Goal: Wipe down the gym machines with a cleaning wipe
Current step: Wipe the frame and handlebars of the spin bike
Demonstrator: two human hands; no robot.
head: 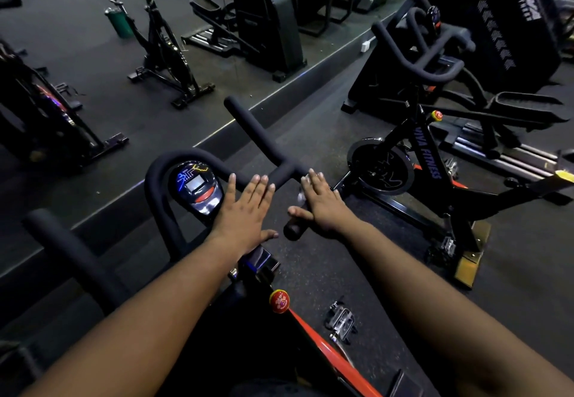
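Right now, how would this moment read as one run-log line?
step: wiping bike handlebar | right hand: flat, pressing wipe on bar | left hand: flat beside console | second bike: untouched

My right hand [323, 204] lies flat on the handlebar [257, 135] of the spin bike, fingers straight, a white wipe [302, 196] pressed under it. My left hand [248, 210] rests flat on the handlebar too, just right of the console [197, 187]. A red knob [279, 301] sits below the handlebar, a second bike [435, 160] to its right.
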